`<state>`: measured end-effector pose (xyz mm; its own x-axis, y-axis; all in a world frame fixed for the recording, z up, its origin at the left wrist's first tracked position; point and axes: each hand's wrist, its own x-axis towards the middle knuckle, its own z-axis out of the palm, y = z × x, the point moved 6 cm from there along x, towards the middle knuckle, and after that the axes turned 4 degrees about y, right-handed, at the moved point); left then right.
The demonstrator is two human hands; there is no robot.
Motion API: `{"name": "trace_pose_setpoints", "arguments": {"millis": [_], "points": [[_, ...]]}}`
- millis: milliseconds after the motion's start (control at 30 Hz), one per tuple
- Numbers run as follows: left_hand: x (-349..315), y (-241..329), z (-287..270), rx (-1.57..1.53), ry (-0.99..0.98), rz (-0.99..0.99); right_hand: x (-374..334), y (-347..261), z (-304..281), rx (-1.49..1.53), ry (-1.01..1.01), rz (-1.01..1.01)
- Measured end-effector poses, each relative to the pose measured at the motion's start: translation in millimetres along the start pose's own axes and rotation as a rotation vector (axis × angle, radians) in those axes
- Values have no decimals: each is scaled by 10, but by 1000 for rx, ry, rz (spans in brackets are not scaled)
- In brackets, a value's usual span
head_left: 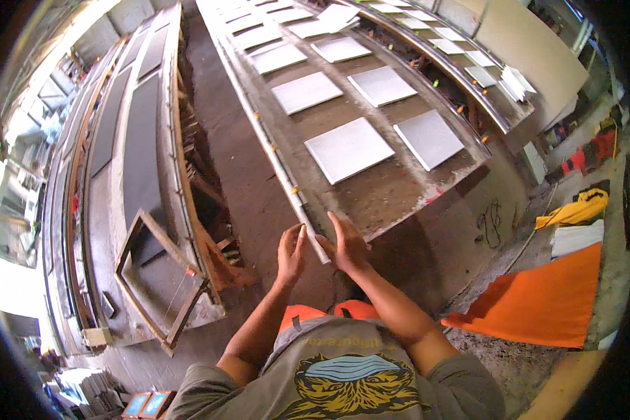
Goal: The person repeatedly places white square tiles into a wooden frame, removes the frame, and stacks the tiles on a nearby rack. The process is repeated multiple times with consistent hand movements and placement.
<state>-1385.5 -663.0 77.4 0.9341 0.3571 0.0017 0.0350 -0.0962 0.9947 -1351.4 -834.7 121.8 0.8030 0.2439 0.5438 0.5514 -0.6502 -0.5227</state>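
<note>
White and narrow, the rail (318, 246) on the table's (392, 203) left side has its near end between both hands. The left hand (291, 256), slightly curled, is against its left; I can't tell whether it grips. The right hand (347, 245) opens, thumb and forefinger spread, just right.

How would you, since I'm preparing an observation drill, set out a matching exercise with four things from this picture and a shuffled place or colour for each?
Things
1. Left hand
2. Wooden frame
3. Square panels nearest the hands
4. Large sheet at the lower right

Places and colours
A. White, lying flat on the middle table
B. Orange
C. Beside the near end of a pale rail
D. At the near end of the left-hand table

Right pairs: 1-C, 2-D, 3-A, 4-B
</note>
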Motion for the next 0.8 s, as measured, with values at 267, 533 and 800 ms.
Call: {"name": "trace_pose_setpoints", "arguments": {"millis": [267, 533, 800], "points": [[-164, 142, 1825, -7, -238, -72, -168, 1217, -1108, -31, 14, 199], [60, 348, 2967, -136, -343, -155, 116, 2009, -1791, -89, 108, 209], [731, 483, 4217, -126, -459, -144, 594, 3189, -2147, -98, 40, 330]]}}
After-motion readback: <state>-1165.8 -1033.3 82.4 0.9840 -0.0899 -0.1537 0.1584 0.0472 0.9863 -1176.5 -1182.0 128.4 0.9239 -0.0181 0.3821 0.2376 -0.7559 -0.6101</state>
